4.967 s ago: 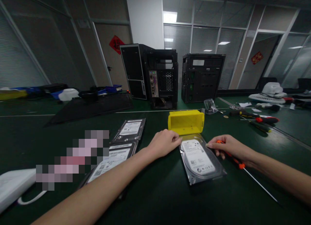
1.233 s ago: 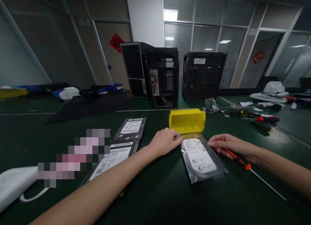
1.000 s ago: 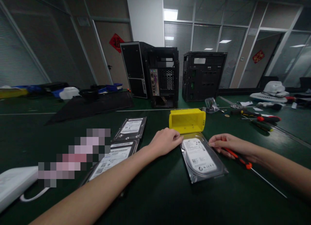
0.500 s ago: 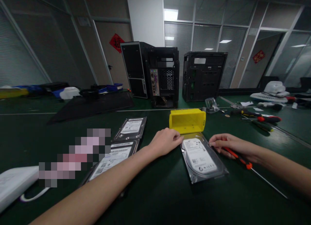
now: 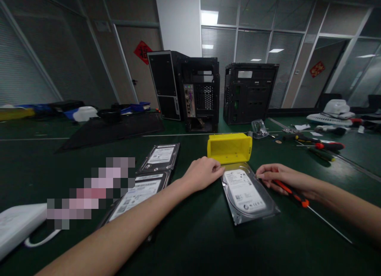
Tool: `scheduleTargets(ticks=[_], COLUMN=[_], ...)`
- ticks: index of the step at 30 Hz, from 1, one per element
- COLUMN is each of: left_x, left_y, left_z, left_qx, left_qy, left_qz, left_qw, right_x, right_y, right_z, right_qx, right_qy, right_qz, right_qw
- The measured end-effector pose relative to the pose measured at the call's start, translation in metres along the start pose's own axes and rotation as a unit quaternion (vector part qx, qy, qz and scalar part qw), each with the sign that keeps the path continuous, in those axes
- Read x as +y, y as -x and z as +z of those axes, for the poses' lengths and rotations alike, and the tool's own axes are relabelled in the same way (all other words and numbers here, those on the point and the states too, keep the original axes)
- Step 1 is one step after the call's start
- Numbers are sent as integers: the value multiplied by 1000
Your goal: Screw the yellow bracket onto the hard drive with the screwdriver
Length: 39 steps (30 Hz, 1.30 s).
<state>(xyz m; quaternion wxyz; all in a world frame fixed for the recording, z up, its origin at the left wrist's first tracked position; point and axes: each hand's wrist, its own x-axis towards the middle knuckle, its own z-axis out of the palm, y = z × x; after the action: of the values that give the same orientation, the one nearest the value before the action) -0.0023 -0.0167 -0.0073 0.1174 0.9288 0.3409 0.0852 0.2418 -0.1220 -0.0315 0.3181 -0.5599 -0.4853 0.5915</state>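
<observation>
1 HDD btwn hands, screwdriver in R

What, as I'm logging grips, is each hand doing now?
Left hand: fingers curled at the drive's edge; grip can't be told.
Right hand: closed on the screwdriver, fingers by the drive.

Compared with five seconds ago, the orange-and-black screwdriver in the right hand has moved a little to the right, so its front end is now farther from the hard drive. Its metal shaft has also turned slightly, and it points more to the side. The fingers, which were hanging more loosely, are now folded closer under the handle, and its orange back end has become less visible.
</observation>
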Motion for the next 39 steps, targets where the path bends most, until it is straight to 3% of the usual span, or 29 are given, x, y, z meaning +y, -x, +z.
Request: scheduleTargets(ticks=[39], left_x=[-1], left_y=[0], left_z=[2], left_qx=[15], left_qy=[-14], left_qz=[13], left_qw=[1000], right_x=[4], right_y=[0], right_z=[0], right_qx=[10], right_qy=[-1], right_qz=[-10], right_qw=[1000])
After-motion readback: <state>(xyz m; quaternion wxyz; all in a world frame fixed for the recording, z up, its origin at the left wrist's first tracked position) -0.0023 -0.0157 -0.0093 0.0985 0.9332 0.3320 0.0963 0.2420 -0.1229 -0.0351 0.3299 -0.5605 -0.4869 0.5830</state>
